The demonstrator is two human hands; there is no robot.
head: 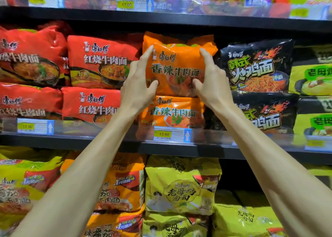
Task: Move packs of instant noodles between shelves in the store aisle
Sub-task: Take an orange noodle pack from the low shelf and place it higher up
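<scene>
While pressed on both sides by left hand point(137, 85) and right hand point(212, 82), top orange noodle pack point(177, 64) atop 2nd orange pack point(172, 112), middle shelf point(107, 146). Likely light, crinkly, slippery film, brittle contents; best held by side edges, gently.

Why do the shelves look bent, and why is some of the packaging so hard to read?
Head view: the wide-angle lens bows the black shelf edge, most toward the corners. The orange pack between the left hand and right hand reads sharply; the red packs at the left edge are smeared, and the clear price rail shows glare.
</scene>
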